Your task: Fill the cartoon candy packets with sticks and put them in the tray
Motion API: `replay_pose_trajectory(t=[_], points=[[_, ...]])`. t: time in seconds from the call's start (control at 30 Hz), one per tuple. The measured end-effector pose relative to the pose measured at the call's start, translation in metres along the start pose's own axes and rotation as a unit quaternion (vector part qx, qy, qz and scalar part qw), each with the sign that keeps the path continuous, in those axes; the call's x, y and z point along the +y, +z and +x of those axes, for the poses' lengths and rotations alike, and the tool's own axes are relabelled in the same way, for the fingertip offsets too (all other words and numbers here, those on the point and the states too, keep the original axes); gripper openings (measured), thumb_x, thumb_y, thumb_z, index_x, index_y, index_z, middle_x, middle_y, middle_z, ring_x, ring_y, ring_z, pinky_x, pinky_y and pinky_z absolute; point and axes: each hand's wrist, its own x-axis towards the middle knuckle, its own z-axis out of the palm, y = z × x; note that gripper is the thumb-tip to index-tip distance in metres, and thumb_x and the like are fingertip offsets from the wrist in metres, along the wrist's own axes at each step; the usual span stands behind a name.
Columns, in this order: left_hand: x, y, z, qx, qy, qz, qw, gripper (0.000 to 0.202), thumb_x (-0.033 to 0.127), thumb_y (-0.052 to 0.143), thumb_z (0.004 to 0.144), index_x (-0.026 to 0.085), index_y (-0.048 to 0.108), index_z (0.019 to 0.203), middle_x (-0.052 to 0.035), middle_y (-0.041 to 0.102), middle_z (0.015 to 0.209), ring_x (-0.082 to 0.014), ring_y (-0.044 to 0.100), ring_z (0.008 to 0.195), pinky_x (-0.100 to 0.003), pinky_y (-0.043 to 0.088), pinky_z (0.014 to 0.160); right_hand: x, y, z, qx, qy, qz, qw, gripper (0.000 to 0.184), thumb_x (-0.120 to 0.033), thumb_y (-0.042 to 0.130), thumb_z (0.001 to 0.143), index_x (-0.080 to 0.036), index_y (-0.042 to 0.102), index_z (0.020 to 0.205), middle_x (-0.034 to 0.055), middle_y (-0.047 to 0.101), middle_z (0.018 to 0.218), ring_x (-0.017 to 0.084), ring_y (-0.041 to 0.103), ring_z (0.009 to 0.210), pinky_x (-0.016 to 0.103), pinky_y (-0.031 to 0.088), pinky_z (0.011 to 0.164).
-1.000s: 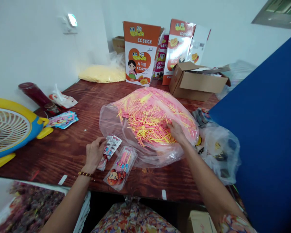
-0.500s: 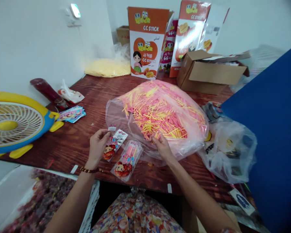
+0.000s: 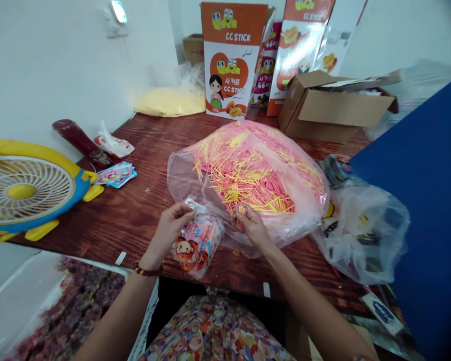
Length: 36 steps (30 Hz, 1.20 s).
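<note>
My left hand is closed, pinching the edge of a small printed plastic packet with a cartoon figure on it. Beneath that one, a second printed packet lies on the table, partly covered. At the near edge of a big clear plastic bag, the fingers of my right hand close round a small bunch of pink and yellow sticks. The open bag is heaped with many thin sticks of the same colours.
A yellow and blue fan stands left, near flat printed packets, a dark red bottle and a tissue pack. Printed cartons and an open cardboard box line the back. A crumpled clear bag lies right.
My left hand has moved right with its packet, which now overlaps the packet lying on the table. My right hand stays at the bag's edge with the sticks. The view has shifted slightly.
</note>
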Motion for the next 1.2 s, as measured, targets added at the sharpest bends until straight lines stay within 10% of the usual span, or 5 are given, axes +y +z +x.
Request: replay_pose_trajectory(t=[0.2,0.5,0.8,0.97,1.2], points=[[-0.006,0.028,-0.011,-0.114,-0.036,0.066,0.991,0.027,0.039,0.078,0.071,0.015,0.066,0.069,0.0022,0.061,0.063,-0.0093,0.048,0.057,-0.022,0.037,0.054,-0.061,0.007,0.005,-0.075,-0.105,-0.151,0.98,0.015,-0.038,0.057,0.091,-0.024,0.061,0.093,0.0011,0.065,0.087,0.016,0.055,0.075,0.029,0.043,0.072],[-0.006,0.025,-0.009,-0.176,-0.034,0.118,0.977,0.027,0.038,0.071,0.077,0.016,0.064,0.064,0.0022,0.058,0.057,-0.0095,0.045,0.052,-0.023,0.033,0.052,-0.054,0.011,0.009,-0.171,-0.171,-0.343,0.908,0.016,-0.025,0.049,0.095,-0.025,0.056,0.08,-0.0008,0.057,0.071,0.016,0.048,0.064,0.028,0.035,0.063],[-0.006,0.022,-0.015,-0.192,0.083,0.165,0.964,0.027,0.038,0.061,0.088,0.018,0.068,0.072,0.0011,0.061,0.065,-0.0117,0.049,0.061,-0.023,0.038,0.059,-0.08,0.015,0.009,-0.063,-0.082,-0.038,0.994,0.013,-0.036,0.057,0.091,-0.025,0.058,0.099,-0.0033,0.064,0.075,0.015,0.06,0.067,0.029,0.047,0.069],[-0.005,0.026,-0.019,-0.18,0.114,0.173,0.962,0.027,0.038,0.058,0.091,0.019,0.068,0.074,-0.0008,0.064,0.068,-0.0141,0.054,0.064,-0.024,0.04,0.06,-0.087,0.037,0.004,0.03,-0.083,0.171,0.981,0.015,-0.036,0.058,0.089,-0.027,0.051,0.097,-0.0023,0.064,0.077,0.016,0.065,0.073,0.032,0.053,0.073],[-0.003,0.029,-0.017,-0.168,0.139,0.164,0.962,0.028,0.04,0.059,0.09,0.019,0.067,0.072,-0.0017,0.067,0.069,-0.0146,0.057,0.063,-0.024,0.043,0.062,-0.086,0.056,0.003,0.045,-0.101,0.166,0.98,0.017,-0.042,0.055,0.09,-0.028,0.047,0.096,-0.0021,0.062,0.077,0.018,0.067,0.079,0.035,0.055,0.081]])
